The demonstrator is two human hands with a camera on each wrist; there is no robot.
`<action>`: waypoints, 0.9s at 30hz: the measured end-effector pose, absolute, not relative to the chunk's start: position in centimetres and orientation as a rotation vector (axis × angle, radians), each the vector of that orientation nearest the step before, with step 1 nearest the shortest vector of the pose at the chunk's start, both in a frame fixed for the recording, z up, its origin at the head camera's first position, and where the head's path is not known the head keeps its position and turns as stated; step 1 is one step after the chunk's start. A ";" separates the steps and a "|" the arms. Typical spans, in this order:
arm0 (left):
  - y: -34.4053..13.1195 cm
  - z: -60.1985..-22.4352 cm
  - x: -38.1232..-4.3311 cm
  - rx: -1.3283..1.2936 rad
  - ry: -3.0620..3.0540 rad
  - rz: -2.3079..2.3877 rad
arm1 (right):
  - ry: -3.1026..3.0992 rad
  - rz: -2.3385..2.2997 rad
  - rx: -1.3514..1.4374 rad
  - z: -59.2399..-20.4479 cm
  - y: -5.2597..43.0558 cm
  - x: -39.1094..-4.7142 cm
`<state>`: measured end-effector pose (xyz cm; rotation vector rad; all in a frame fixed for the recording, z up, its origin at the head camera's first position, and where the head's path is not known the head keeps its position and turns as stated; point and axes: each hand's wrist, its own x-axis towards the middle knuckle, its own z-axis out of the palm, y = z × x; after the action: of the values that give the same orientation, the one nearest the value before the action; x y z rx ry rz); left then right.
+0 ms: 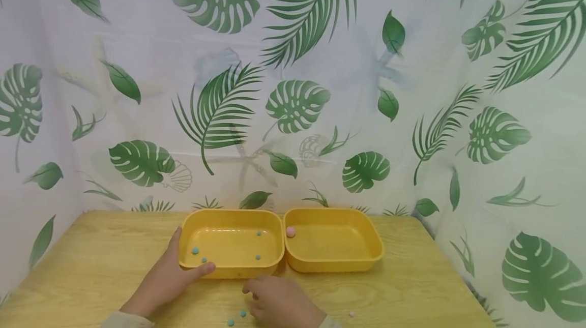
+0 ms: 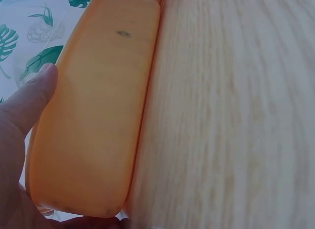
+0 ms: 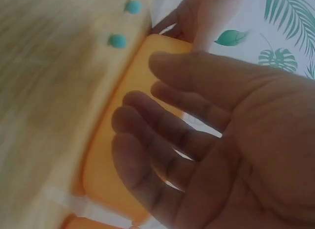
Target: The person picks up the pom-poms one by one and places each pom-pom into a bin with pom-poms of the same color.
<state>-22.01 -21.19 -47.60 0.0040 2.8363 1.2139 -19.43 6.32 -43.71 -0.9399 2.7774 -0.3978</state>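
My left hand (image 1: pixel 167 273) grips the left end of a yellow plastic tray (image 1: pixel 229 271), thumb over the front rim and fingers around the end wall. In the left wrist view the tray's long side wall (image 2: pixel 98 106) fills the space beside the thumb. Several small blue-green balls (image 1: pixel 195 250) lie inside this tray. Just in front of it hovers my right hand (image 1: pixel 285 300), fingers loosely bent, with nothing in its palm in the right wrist view. Two more blue-green balls (image 1: pixel 243 313) rest on the table, left of the right hand.
A second yellow tray (image 1: pixel 339 266) stands against the first one's right end, with a pink ball (image 1: pixel 290 232) inside at its left. One tiny pink ball (image 1: pixel 351 314) lies on the wood-grain table (image 1: pixel 412 287) at right. A leaf-print sheet (image 1: pixel 311 175) rises behind the table.
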 end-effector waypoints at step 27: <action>-21.2 -47.8 -22.1 -0.001 2.835 1.234 | 2.693 -0.228 -1.084 -45.5 5.9 -19.6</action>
<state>-22.10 -21.23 -47.84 -0.0008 2.8346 1.2342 -19.56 5.91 -45.50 -1.0839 2.6930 -0.2275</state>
